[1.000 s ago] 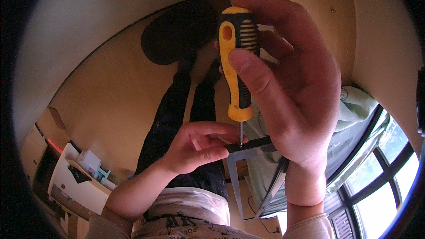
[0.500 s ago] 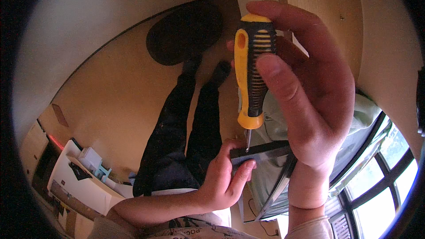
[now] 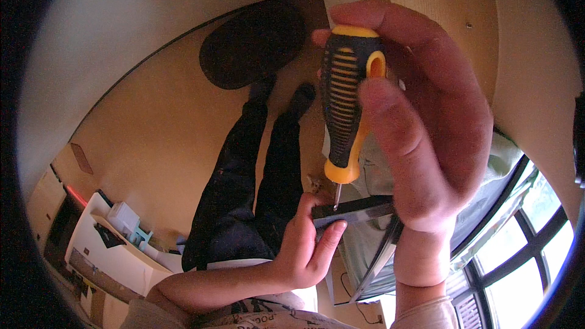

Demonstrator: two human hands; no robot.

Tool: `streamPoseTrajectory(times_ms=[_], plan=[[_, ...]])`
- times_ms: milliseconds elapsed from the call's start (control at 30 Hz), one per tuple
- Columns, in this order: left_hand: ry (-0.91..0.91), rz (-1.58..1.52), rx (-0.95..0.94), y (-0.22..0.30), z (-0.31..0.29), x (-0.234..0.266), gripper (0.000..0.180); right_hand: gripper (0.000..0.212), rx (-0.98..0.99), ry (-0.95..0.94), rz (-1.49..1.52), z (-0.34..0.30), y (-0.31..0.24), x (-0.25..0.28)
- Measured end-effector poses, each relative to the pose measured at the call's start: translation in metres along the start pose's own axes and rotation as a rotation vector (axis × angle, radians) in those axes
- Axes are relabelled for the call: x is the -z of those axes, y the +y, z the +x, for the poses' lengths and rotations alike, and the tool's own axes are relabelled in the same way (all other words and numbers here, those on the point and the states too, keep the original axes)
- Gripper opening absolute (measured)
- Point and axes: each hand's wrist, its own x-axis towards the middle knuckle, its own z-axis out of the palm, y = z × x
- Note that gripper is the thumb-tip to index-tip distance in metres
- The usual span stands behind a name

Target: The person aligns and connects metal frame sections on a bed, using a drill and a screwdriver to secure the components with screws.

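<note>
A screwdriver (image 3: 343, 103) with a fat black-and-yellow ribbed handle stands nearly upright in front of me, tip down. My right hand (image 3: 426, 116) grips its handle, thumb on the near side and fingers curled round the top and back. The short metal shaft meets the upper face of a flat dark bar-like piece (image 3: 359, 208). My left hand (image 3: 308, 244) pinches the left end of that piece, thumb below and fingers above. The right end of the piece runs behind my right wrist, so its full shape is hidden. Whether a screw sits under the tip, I cannot tell.
A pale wooden panel (image 3: 436, 0) rises at the upper right. Below it are greenish cloth (image 3: 499, 152) and a window (image 3: 518, 262). A dark oval mat (image 3: 253, 42) lies on the floor beyond my legs. At lower left stands a white desk (image 3: 116, 256) with small items.
The screwdriver handle has turned in my right hand, so its yellow hole now faces right. My left hand and the dark piece have shifted slightly left.
</note>
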Motion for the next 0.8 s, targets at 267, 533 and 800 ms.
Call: streamPoseTrajectory(times_ms=[267, 533, 800], plan=[[-0.055, -0.208, 0.046, 0.012, 0.014, 0.004, 0.031, 0.042, -0.008, -0.006, 0.044, -0.002, 0.001, 0.005], [-0.067, -0.233, 0.109, 0.017, 0.017, 0.003, 0.04, 0.04, 0.034, -0.061, 0.012, 0.004, -0.002, 0.004], [-0.053, 0.012, -0.106, 0.015, 0.024, 0.006, 0.038, 0.042, 0.267, -0.022, 0.026, 0.005, 0.024, -0.004]])
